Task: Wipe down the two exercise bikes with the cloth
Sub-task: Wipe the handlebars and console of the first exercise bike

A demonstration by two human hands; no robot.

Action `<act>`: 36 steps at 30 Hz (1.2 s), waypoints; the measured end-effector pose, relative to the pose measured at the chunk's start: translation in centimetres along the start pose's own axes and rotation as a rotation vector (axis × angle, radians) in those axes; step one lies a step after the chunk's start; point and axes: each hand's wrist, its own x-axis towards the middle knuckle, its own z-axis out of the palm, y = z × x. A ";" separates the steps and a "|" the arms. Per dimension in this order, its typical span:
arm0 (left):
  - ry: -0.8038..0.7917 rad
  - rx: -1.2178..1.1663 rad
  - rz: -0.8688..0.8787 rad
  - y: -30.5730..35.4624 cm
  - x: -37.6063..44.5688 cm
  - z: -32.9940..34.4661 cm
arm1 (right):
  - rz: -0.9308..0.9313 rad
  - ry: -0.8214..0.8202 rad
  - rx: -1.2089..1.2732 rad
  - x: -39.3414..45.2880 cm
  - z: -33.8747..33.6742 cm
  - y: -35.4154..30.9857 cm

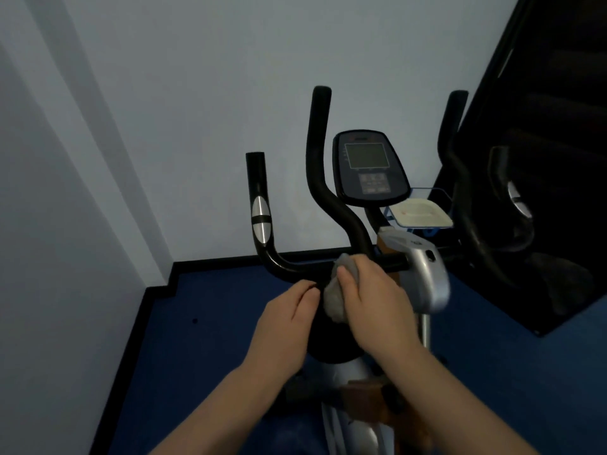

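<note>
An exercise bike [427, 277] with a silver body stands right in front of me. Its black handlebar [285, 266] curves up on the left, with a silver pulse pad on the upright. A dark console [368, 165] with a grey screen sits above the middle. My right hand [374, 297] grips a grey cloth [333, 295] against the handlebar's cross tube. My left hand [290, 318] is just left of the cloth, fingers curled at the tube; the grip itself is hard to see. A second bike is not clearly in view.
A pale wall is close behind the bike, and another wall runs along the left. The floor [203, 339] is dark blue with a black skirting. A white tray [420, 213] on a blue stand sits behind the console. A dark mirror panel [551, 126] leans at the right.
</note>
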 end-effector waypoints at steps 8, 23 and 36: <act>0.005 -0.091 0.012 -0.5 0.3 0.4 | 0.069 0.046 0.115 -3.3 -0.2 0.5; -0.033 -0.049 0.007 -0.2 0.2 -0.4 | 0.208 0.181 0.414 -3.1 -2.7 1.9; -0.053 -0.022 0.029 -0.1 0.2 -0.5 | 0.307 -0.099 0.330 -0.8 -2.8 5.7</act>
